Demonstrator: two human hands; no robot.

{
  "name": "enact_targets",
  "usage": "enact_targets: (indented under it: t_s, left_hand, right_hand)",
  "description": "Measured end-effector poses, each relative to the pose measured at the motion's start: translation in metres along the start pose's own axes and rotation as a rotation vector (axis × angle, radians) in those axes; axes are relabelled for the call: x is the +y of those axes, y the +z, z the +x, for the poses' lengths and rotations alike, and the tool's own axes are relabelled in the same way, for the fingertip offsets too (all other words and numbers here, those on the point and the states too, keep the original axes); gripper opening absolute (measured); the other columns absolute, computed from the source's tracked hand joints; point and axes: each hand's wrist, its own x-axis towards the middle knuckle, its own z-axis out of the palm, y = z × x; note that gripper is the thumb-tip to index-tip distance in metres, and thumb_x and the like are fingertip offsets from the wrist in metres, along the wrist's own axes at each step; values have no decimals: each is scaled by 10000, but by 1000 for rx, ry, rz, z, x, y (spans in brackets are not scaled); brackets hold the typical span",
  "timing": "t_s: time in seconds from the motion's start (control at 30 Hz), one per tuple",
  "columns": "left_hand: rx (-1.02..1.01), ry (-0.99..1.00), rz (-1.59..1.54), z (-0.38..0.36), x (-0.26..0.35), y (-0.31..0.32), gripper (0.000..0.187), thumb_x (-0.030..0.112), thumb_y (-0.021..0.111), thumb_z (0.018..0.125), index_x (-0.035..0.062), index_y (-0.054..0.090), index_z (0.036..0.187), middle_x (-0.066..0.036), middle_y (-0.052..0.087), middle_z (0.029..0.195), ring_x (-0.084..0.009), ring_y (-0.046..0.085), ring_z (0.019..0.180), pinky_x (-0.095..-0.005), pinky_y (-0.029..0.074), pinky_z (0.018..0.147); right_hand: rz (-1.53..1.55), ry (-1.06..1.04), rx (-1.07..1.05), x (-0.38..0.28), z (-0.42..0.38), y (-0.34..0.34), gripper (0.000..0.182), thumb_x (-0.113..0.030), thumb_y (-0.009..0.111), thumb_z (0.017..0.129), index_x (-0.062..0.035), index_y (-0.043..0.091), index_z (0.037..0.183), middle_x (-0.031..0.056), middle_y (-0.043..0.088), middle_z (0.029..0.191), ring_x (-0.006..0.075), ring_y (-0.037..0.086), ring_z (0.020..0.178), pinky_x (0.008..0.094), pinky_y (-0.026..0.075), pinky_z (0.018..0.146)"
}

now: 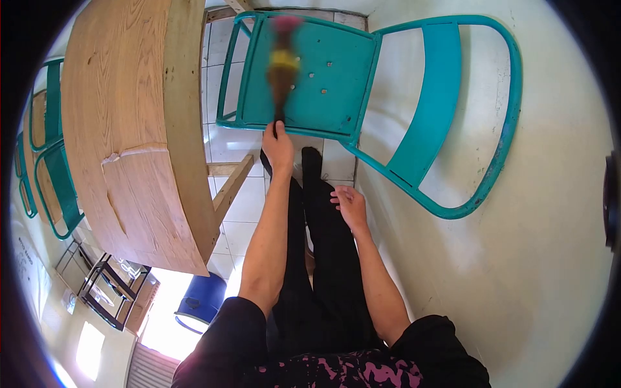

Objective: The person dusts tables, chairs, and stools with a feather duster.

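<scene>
My left hand (pixel 278 152) is closed around the thin dark handle of a feather duster (pixel 281 74). Its brown, yellow and pink feathers are smeared by motion over the seat of a green metal chair (pixel 349 97). Several small pale bits (pixel 312 75) lie on that seat. In front of my right thigh hovers my right hand (pixel 350 205), with nothing in it and its fingers loosely bent and apart.
A wooden table (pixel 123 84) with peeling veneer stands close on the left. The pale wall (pixel 550 258) runs along the right, beside the chair's backrest. Farther off are other green chairs (pixel 61 187), a blue bin (pixel 202 301) and a black rack (pixel 113 291).
</scene>
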Motion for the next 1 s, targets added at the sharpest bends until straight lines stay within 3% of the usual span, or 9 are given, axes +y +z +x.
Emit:
enact_targets:
  t_s: [0.13,0.2,0.27,0.47,0.5,0.6,0.7,0.83,1.0]
  left_hand:
    - [-132,-107,-34,-15,-7,3,375,281,527,989,-32,634,1166,-248,681,992,-409,645,954,-418,486,854]
    - [-291,187,60,-27,0,-5,349,268,548,978,-25,650,1139,-243,683,946,-400,651,894,-431,484,816]
    - [-328,274,152,-24,-8,-13,352,280,567,978,-27,670,1117,-162,696,844,-254,639,742,-356,483,705]
    - [12,80,-56,-52,-20,-23,311,245,539,992,-39,667,994,-178,625,720,-288,572,624,-405,441,614]
    - [-173,-173,-142,-55,-31,-23,325,244,516,1006,-49,652,975,-197,639,771,-307,590,671,-390,458,655]
    - [-295,148,29,-81,-54,-27,326,258,578,980,-57,653,1022,-194,635,760,-262,614,682,-347,479,668]
    - [-402,44,61,-84,-61,-49,260,225,616,962,-9,661,1067,-82,636,764,-152,555,697,-305,450,656]
    - [-114,-264,-277,-94,-81,-59,295,265,593,996,-5,651,1099,21,535,706,-58,456,579,-223,363,520]
    - [-330,-307,-320,-115,-94,-58,298,284,556,1013,-4,616,965,-8,537,673,-120,504,564,-268,418,531]
  right_hand:
    - [-57,39,-30,1,1,-4,344,-314,567,998,-3,638,1129,108,708,1017,169,685,848,290,522,697]
    - [-37,35,7,3,2,-5,345,-324,618,974,-7,663,1101,91,718,959,148,686,778,272,513,628]
    - [-43,34,1,4,2,-6,343,-325,616,975,-8,664,1096,89,717,956,147,685,777,271,512,626]
    - [-69,25,-15,9,5,-8,336,-322,610,977,-10,663,1089,86,715,949,144,683,776,268,508,620]
    - [-70,28,-19,9,5,-8,333,-319,609,977,-11,662,1090,86,715,951,144,683,778,268,508,622]
    - [-72,31,-30,8,8,-6,324,-312,607,978,-11,662,1087,85,716,960,144,683,785,267,509,630]
    - [-86,29,-47,7,11,-7,316,-306,605,980,-11,662,1079,83,716,965,144,683,792,266,510,637]
    - [-95,15,-49,5,10,-10,313,-303,605,981,-11,661,1076,82,716,967,145,684,794,265,510,638]
    - [-118,37,-49,5,10,-9,312,-305,603,983,-15,661,1081,87,720,966,147,688,797,266,512,646]
